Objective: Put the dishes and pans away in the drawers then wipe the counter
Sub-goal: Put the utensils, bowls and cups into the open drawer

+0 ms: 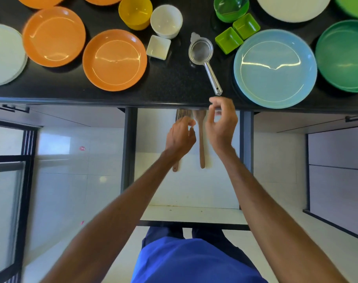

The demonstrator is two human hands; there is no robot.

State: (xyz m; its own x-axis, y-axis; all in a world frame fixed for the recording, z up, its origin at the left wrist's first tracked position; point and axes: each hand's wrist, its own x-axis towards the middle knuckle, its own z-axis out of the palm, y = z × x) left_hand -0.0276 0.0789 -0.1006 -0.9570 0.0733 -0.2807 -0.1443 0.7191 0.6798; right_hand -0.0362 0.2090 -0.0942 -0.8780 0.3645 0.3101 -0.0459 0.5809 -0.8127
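While the drawer [186, 190] stands pulled out under the black counter [174, 82], two wooden tools lie lengthwise in it, side by side and apart: slotted spatula [181, 114], plain spatula [201, 144]. Heads of both tucked under the counter edge.

Left hand [181, 137] is over the slotted spatula, fingers bent. Grip or mere touch: cannot tell.

Right hand [222, 123] is raised at the counter edge, thumb and fingers loosely curved and apart, nothing in it. It is just below the handle tip of the metal strainer [200, 51].

On the counter:
- Left: orange plates [114, 60], yellow bowl [135, 12], white bowl [166, 20], small white square dish [158, 46].
- Right: two green square dishes [228, 39], pale blue plate [275, 68], green bowl [343, 56].
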